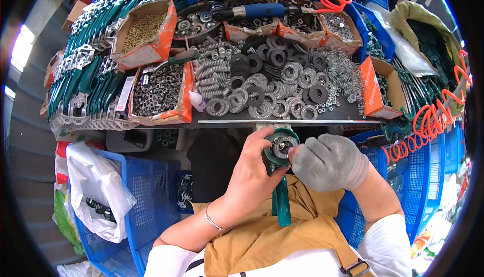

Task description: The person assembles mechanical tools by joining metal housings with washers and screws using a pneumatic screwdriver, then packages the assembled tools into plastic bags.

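My left hand (253, 168), bare with a bracelet at the wrist, grips a green round metal housing (294, 135) just past the bench's front edge. A toothed ring (282, 147) sits inside the housing, with a small post at its centre. Below it a green handle (283, 204) hangs toward my lap. My right hand (327, 162), in a grey glove, is closed, its fingertips at the ring's right side. Whatever those fingers pinch is hidden.
Loose toothed rings (257, 83), black washers (275, 57) and springs (206, 73) cover the bench. Orange-and-white boxes of nuts (185, 98) and screws (165, 40) stand left. A blue air tool (264, 10) lies behind; red coiled hose (428, 123) hangs right. Blue crates (128, 191) stand below.
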`<action>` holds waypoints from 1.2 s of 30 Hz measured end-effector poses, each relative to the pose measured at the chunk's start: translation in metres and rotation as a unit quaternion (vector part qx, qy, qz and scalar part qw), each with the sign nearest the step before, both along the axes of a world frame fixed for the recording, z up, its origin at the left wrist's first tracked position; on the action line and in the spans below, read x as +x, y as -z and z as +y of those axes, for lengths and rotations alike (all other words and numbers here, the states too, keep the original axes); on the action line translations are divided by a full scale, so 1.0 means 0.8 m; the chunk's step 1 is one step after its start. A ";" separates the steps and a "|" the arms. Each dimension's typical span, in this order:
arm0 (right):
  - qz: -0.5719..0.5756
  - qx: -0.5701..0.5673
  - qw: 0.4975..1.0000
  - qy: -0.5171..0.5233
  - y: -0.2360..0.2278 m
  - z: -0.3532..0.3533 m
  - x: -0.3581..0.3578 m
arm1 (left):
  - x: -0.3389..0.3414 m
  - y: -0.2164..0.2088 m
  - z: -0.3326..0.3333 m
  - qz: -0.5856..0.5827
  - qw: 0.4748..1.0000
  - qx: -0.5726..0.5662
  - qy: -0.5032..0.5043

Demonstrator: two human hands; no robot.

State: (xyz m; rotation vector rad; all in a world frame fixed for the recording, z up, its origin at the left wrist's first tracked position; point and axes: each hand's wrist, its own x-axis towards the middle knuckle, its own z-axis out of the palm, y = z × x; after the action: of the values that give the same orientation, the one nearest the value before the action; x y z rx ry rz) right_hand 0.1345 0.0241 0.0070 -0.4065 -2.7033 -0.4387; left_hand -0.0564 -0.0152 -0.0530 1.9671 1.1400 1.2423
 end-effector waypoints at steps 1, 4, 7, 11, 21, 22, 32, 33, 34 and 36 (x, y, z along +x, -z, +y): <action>0.000 0.000 1.000 -0.002 0.000 -0.001 0.001 | 0.000 -0.001 0.001 0.000 1.000 0.000 -0.002; -0.025 -0.013 0.999 0.017 -0.006 -0.006 -0.001 | -0.001 0.006 0.000 -0.018 1.000 -0.010 -0.001; 0.063 -0.006 0.993 0.097 -0.010 -0.002 -0.005 | -0.002 0.001 0.003 -0.004 1.000 0.008 0.001; 0.311 -0.360 0.834 0.281 -0.007 0.011 -0.012 | -0.002 0.005 0.001 0.004 1.000 0.011 -0.013; 0.098 -0.453 0.843 0.274 -0.022 0.014 -0.026 | -0.003 0.018 -0.005 -0.028 0.999 0.025 -0.013; 0.099 -0.453 0.843 0.273 -0.023 0.013 -0.027 | -0.002 0.017 -0.005 -0.028 0.999 0.024 -0.012; 0.163 -0.361 0.875 0.277 -0.043 0.041 -0.034 | -0.030 0.002 -0.006 -0.042 0.998 -0.001 -0.054; 0.172 -0.354 0.884 0.254 -0.043 0.051 -0.036 | -0.052 -0.021 -0.002 0.007 0.996 0.022 -0.091; 0.175 -0.360 0.885 0.239 -0.041 0.064 -0.038 | -0.068 -0.039 0.015 -0.153 0.981 0.015 -0.118; 0.172 -0.365 0.900 0.167 -0.023 0.109 -0.061 | -0.118 -0.113 0.076 -0.245 0.933 0.005 -0.263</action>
State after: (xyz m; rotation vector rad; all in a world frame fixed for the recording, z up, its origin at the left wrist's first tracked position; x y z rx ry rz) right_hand 0.0855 0.1113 0.0256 -1.0461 -2.3491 0.5530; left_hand -0.1507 0.0459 0.0370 1.2604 1.4243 1.8762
